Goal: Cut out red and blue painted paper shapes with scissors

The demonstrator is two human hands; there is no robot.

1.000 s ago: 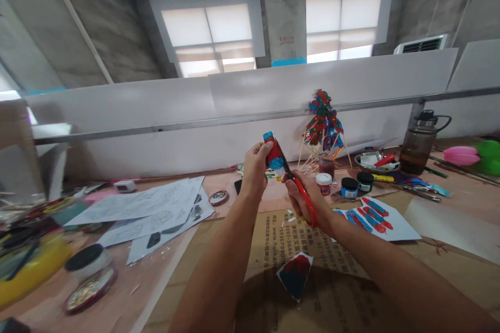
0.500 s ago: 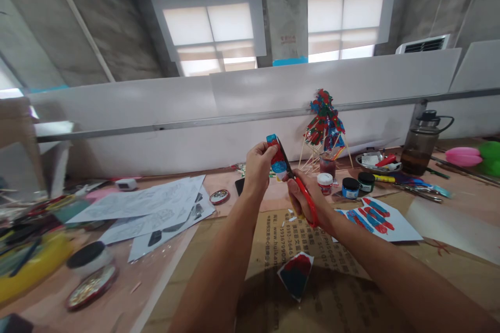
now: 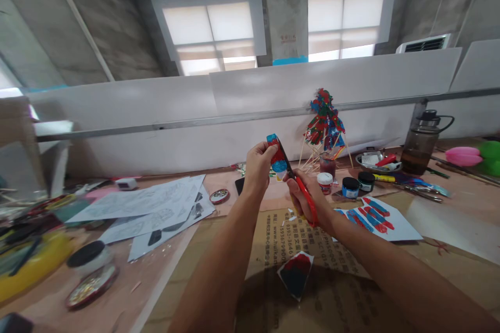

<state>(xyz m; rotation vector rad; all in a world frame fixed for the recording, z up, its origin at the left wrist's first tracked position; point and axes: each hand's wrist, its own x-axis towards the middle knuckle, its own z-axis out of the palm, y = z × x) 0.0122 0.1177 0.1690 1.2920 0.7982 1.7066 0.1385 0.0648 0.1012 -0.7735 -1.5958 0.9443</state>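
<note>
Between thumb and fingers, my left hand (image 3: 258, 161) pinches a small strip of painted paper (image 3: 278, 156), red in the middle and blue at both ends. My right hand (image 3: 307, 192) is wrapped round the handles of red-handled scissors (image 3: 304, 191). Their dark blades run upward along the strip's right edge. Below, a painted paper piece (image 3: 297, 274) in red and dark blue-grey lies on the cardboard (image 3: 219, 276). Small white scraps (image 3: 291, 217) of paper lie under the scissors.
Painted white paper (image 3: 390, 221), paint jars (image 3: 350, 187) and a drink bottle (image 3: 420, 140) stand or lie to the right. A figure on sticks (image 3: 325, 119) stands behind my right hand. Printed sheets (image 3: 156, 213) and a lid of glitter (image 3: 91, 287) are at left.
Hardly anything differs. Both hands, the strip and the scissors keep almost the same place.
</note>
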